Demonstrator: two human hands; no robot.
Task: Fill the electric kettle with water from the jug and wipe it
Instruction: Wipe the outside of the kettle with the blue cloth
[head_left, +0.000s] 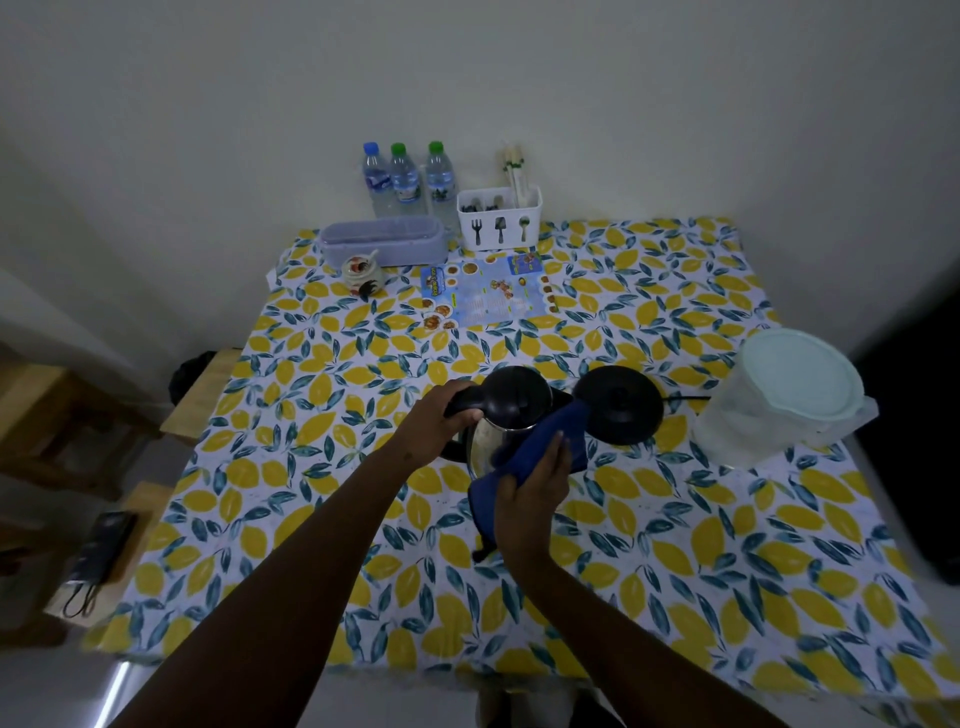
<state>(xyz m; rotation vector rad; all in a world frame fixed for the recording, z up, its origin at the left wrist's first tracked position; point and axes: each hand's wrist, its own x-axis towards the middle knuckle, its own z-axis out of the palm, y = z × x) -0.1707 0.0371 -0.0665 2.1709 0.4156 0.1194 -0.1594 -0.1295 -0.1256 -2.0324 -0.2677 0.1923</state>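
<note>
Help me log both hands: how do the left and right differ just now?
The left hand grips the kettle by its black handle; the right hand presses a blue cloth to its steel side. Left is closed; right lies flatter. Both touch the kettle.

This looks like a home dining corner: a tabletop (675, 545) under a lemon-print cloth stands pushed against a plain pale wall (519, 78). At the wall side stand three water bottles (408, 182), a white cutlery caddy (500, 218) with chopsticks (516, 169), a lidded plastic box (384, 240), a small rooster-painted condiment pot (362, 273) and a printed food menu (488, 293). Wooden stools (202, 395) sit beside the tabletop on the left.
</note>
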